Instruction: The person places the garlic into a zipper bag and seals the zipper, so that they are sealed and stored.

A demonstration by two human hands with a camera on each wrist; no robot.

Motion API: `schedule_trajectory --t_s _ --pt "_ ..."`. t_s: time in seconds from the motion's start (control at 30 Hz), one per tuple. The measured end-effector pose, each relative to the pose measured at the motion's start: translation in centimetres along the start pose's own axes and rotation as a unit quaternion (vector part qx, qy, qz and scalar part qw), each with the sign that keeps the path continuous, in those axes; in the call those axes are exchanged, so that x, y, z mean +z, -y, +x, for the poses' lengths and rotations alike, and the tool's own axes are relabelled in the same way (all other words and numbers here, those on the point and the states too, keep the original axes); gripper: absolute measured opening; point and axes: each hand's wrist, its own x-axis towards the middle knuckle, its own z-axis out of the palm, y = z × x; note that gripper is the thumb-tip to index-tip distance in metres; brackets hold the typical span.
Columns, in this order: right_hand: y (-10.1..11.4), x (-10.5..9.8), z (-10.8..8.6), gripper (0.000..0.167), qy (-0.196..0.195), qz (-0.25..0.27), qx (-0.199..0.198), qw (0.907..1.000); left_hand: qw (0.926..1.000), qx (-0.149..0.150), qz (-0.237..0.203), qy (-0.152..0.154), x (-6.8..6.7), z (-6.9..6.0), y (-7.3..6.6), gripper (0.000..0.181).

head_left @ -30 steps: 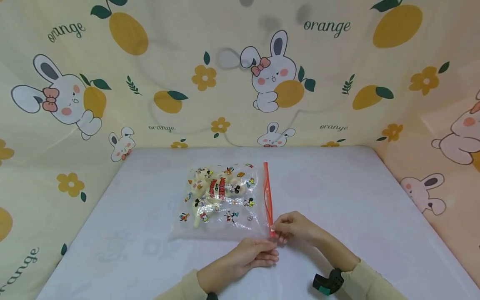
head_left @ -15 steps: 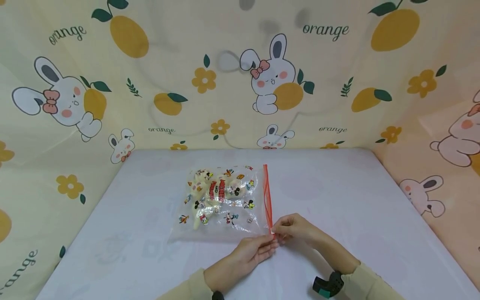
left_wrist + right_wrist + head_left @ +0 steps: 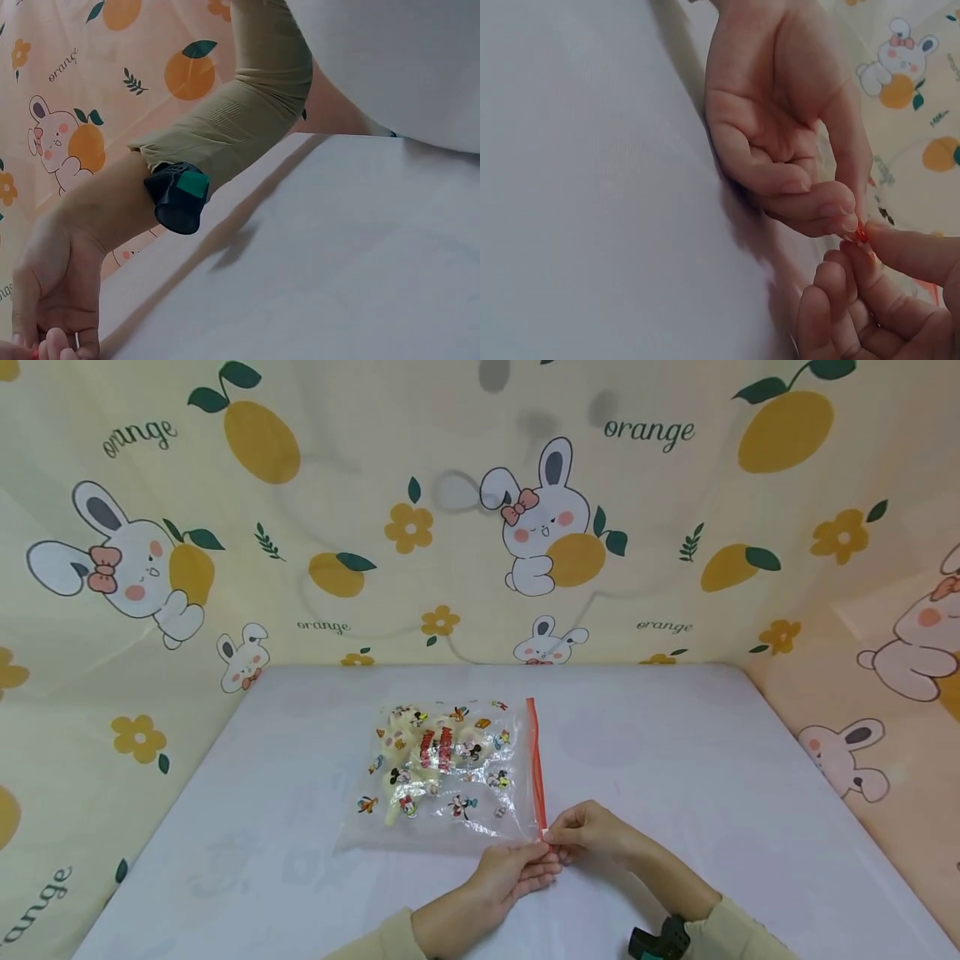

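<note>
A clear zip bag (image 3: 480, 827) printed with small cartoon figures lies flat on the table, its orange-red zip strip (image 3: 536, 752) along the right side. Pale, lumpy contents (image 3: 401, 739) show through it; their kind is unclear. My left hand (image 3: 506, 881) pinches the near end of the strip between thumb and fingers. Close beside it, my right hand (image 3: 596, 835) pinches the same corner, where a small white bit shows at the fingertips. In the right wrist view, both hands' fingertips meet around a red piece of the strip (image 3: 861, 231).
A white cloth covers the table (image 3: 645, 735). Behind and at both sides hangs a curtain (image 3: 450, 443) printed with rabbits and oranges. A black wrist camera (image 3: 660, 939) sits on the right forearm.
My left hand has moved up slightly, its thumb coming onto the strip's near end. The gap seen in the zip strip has narrowed. My right hand keeps its pinch at the corner.
</note>
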Motion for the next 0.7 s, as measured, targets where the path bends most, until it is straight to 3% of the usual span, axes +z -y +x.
schedule_trajectory --t_s 0.37,0.7 --pt "-0.08 0.06 0.09 0.038 0.031 0.009 -0.013 0.9994 0.9999 -0.006 0.002 -0.008 0.07 0.05 -0.07 0.026" --pt "0.18 0.33 0.48 0.032 -0.015 0.011 0.002 0.9998 0.9998 -0.01 0.013 -0.012 -0.01 0.22 -0.09 0.026"
